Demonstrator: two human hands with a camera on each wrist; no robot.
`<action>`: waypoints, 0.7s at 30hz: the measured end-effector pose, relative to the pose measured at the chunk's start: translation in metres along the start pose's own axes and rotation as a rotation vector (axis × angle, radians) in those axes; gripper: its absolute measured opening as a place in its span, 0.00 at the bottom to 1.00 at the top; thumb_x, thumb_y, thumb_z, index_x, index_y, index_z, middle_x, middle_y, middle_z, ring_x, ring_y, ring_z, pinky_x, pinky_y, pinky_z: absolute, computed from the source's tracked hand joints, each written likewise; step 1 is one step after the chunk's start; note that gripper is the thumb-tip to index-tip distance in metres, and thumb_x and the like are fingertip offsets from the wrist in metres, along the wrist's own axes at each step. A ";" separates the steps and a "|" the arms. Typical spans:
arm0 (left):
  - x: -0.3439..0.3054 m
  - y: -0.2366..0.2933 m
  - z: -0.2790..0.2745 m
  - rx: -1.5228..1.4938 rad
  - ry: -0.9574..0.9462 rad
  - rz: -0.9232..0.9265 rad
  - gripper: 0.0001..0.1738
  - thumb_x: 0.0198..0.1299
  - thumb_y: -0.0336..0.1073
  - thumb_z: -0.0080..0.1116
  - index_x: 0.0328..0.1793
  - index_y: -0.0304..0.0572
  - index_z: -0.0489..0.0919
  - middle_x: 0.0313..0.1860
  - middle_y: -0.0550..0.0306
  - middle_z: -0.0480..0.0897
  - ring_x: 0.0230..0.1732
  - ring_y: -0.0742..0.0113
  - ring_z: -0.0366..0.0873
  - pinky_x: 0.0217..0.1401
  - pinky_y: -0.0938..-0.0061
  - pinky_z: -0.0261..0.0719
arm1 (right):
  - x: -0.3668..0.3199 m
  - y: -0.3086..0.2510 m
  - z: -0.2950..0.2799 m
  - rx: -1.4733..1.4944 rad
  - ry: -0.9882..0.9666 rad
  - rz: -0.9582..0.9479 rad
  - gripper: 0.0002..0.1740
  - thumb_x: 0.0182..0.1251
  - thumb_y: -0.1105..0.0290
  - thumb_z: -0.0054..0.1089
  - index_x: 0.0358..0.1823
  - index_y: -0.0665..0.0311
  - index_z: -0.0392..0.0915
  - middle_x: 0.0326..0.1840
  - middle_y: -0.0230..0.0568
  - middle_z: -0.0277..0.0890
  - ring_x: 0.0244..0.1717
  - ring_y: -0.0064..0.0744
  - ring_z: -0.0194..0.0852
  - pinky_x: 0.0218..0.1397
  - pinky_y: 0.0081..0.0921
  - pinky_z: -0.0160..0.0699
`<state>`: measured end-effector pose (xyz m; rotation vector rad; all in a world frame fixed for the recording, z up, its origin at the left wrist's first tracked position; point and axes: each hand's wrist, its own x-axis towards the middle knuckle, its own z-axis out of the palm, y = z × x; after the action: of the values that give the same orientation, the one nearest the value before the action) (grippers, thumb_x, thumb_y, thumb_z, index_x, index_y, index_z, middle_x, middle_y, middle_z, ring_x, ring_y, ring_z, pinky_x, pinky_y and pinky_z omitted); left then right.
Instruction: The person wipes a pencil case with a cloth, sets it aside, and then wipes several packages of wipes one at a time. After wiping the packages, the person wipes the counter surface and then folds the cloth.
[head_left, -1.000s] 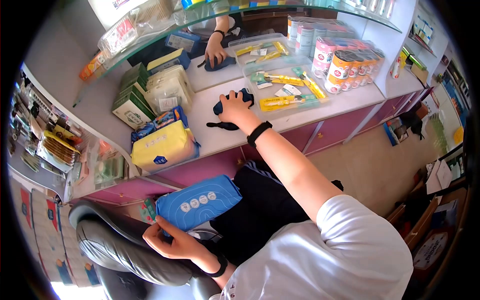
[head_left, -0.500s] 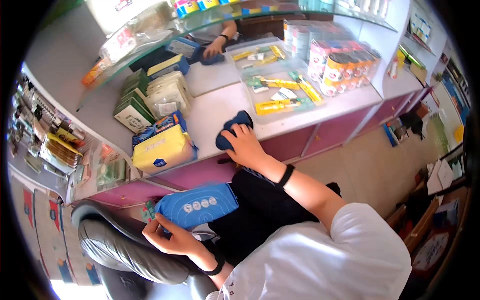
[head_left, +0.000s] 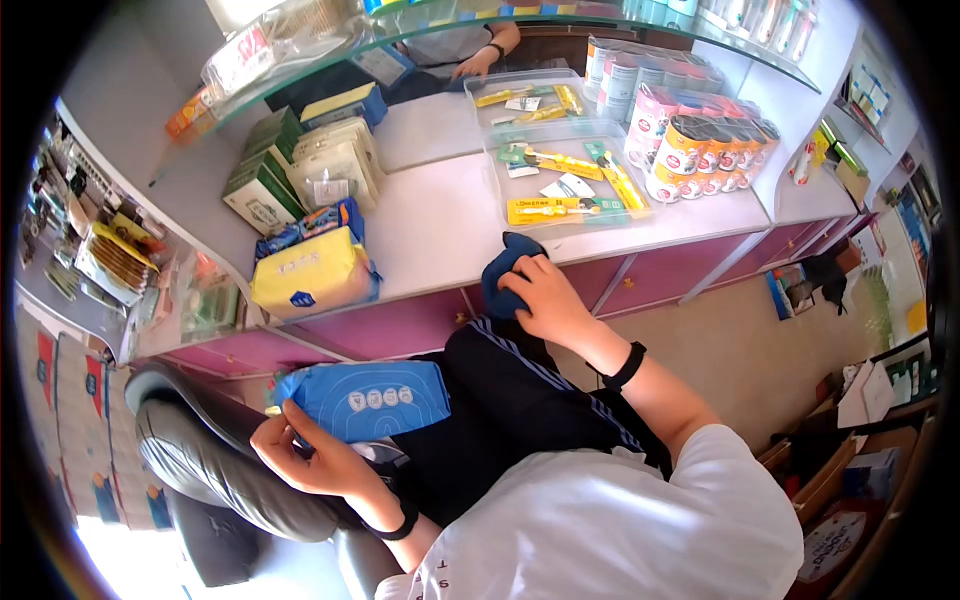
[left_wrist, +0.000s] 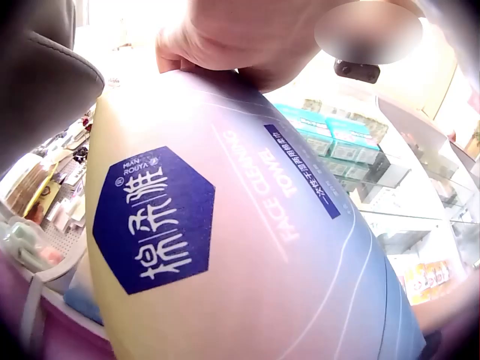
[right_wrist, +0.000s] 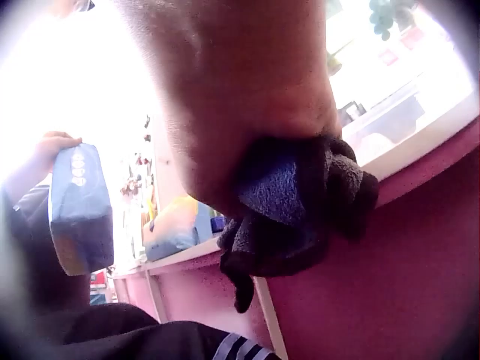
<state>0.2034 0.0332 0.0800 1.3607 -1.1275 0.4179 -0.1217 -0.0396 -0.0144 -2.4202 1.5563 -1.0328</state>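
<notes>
My left hand [head_left: 312,452] pinches one end of a blue pack of face cleaning towels [head_left: 375,398], held above the lap. In the left wrist view the printed side of that towel pack [left_wrist: 247,225] fills most of the picture, with the fingers at its upper end. My right hand [head_left: 548,300] grips a bunched dark blue cloth [head_left: 508,268] just off the counter's front edge. In the right wrist view the cloth [right_wrist: 281,202] hangs in folds below the hand, in front of the pink cabinet doors.
A yellow towel pack [head_left: 312,272] lies at the left of the white counter [head_left: 425,225], by green boxes [head_left: 262,195]. Right of these are a clear tray [head_left: 640,218] with yellow packets and shrink-wrapped cans [head_left: 690,160]. A glass shelf [head_left: 560,22] overhangs the counter; a grey chair [head_left: 210,450] stands left.
My right hand has drawn the blue cloth off the counter toward the body and to the right. The left hand still holds the towel pack, now slightly farther left in view.
</notes>
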 end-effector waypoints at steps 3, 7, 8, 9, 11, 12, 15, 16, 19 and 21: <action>-0.001 0.008 0.001 -0.013 0.011 -0.019 0.09 0.75 0.30 0.66 0.41 0.39 0.77 0.35 0.64 0.76 0.37 0.75 0.72 0.43 0.79 0.73 | -0.011 0.021 -0.021 -0.025 0.033 0.076 0.21 0.48 0.79 0.63 0.47 0.59 0.80 0.49 0.47 0.73 0.57 0.57 0.71 0.62 0.46 0.76; -0.001 0.014 -0.001 -0.044 -0.022 -0.031 0.09 0.76 0.29 0.64 0.41 0.39 0.76 0.36 0.65 0.75 0.38 0.75 0.71 0.44 0.79 0.71 | -0.028 0.065 -0.057 0.029 0.064 0.253 0.19 0.50 0.81 0.59 0.46 0.61 0.80 0.48 0.51 0.75 0.57 0.63 0.71 0.64 0.48 0.74; 0.001 0.016 -0.002 -0.051 -0.027 -0.006 0.09 0.76 0.29 0.64 0.41 0.39 0.76 0.36 0.65 0.74 0.38 0.75 0.70 0.44 0.79 0.71 | -0.034 0.080 -0.066 0.010 0.076 0.281 0.19 0.50 0.81 0.59 0.46 0.62 0.80 0.48 0.52 0.76 0.57 0.63 0.72 0.64 0.48 0.74; 0.003 0.017 -0.002 -0.060 -0.028 0.020 0.08 0.76 0.29 0.64 0.41 0.39 0.76 0.37 0.65 0.74 0.38 0.75 0.70 0.44 0.79 0.70 | -0.040 0.097 -0.075 -0.010 0.093 0.306 0.18 0.50 0.81 0.59 0.46 0.63 0.80 0.48 0.52 0.77 0.57 0.63 0.73 0.65 0.47 0.74; 0.006 0.022 -0.002 -0.113 -0.013 -0.003 0.09 0.76 0.29 0.63 0.41 0.39 0.75 0.37 0.64 0.73 0.38 0.74 0.69 0.42 0.79 0.69 | -0.058 0.130 -0.093 -0.050 0.156 0.372 0.18 0.51 0.81 0.59 0.46 0.63 0.80 0.49 0.52 0.78 0.59 0.62 0.74 0.67 0.46 0.73; 0.007 0.024 -0.002 -0.122 -0.016 0.009 0.09 0.76 0.28 0.63 0.41 0.39 0.75 0.37 0.64 0.73 0.38 0.74 0.69 0.42 0.79 0.69 | -0.069 0.151 -0.103 -0.100 0.172 0.410 0.18 0.51 0.80 0.60 0.46 0.63 0.81 0.50 0.53 0.80 0.59 0.62 0.75 0.67 0.46 0.74; 0.011 0.024 -0.005 -0.135 -0.032 0.049 0.09 0.74 0.27 0.64 0.40 0.38 0.75 0.37 0.62 0.73 0.37 0.73 0.69 0.39 0.79 0.69 | -0.121 0.228 -0.138 -0.296 0.230 0.540 0.21 0.54 0.75 0.62 0.52 0.64 0.83 0.55 0.58 0.83 0.62 0.63 0.79 0.68 0.47 0.76; 0.011 0.024 -0.006 -0.143 -0.036 0.044 0.09 0.74 0.26 0.64 0.40 0.37 0.75 0.37 0.62 0.74 0.37 0.73 0.70 0.38 0.79 0.69 | -0.148 0.263 -0.152 -0.288 0.233 0.697 0.23 0.56 0.72 0.62 0.56 0.64 0.83 0.58 0.59 0.83 0.63 0.64 0.79 0.67 0.46 0.76; 0.012 0.030 -0.007 -0.177 -0.066 0.045 0.07 0.73 0.25 0.64 0.41 0.37 0.76 0.37 0.60 0.77 0.36 0.71 0.72 0.37 0.77 0.70 | -0.206 0.281 -0.198 -0.283 -0.334 1.219 0.27 0.57 0.72 0.60 0.61 0.67 0.81 0.59 0.60 0.85 0.59 0.55 0.84 0.61 0.42 0.80; 0.012 0.032 -0.003 -0.179 -0.083 0.050 0.07 0.72 0.25 0.65 0.40 0.36 0.76 0.36 0.58 0.77 0.36 0.70 0.73 0.37 0.76 0.72 | -0.228 0.265 -0.210 -0.258 -0.268 1.207 0.28 0.58 0.71 0.60 0.63 0.66 0.80 0.58 0.59 0.85 0.59 0.54 0.84 0.62 0.41 0.79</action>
<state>0.1847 0.0397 0.1078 1.2042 -1.2392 0.2910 -0.5069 0.0808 -0.0736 -1.1196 2.5036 -0.2476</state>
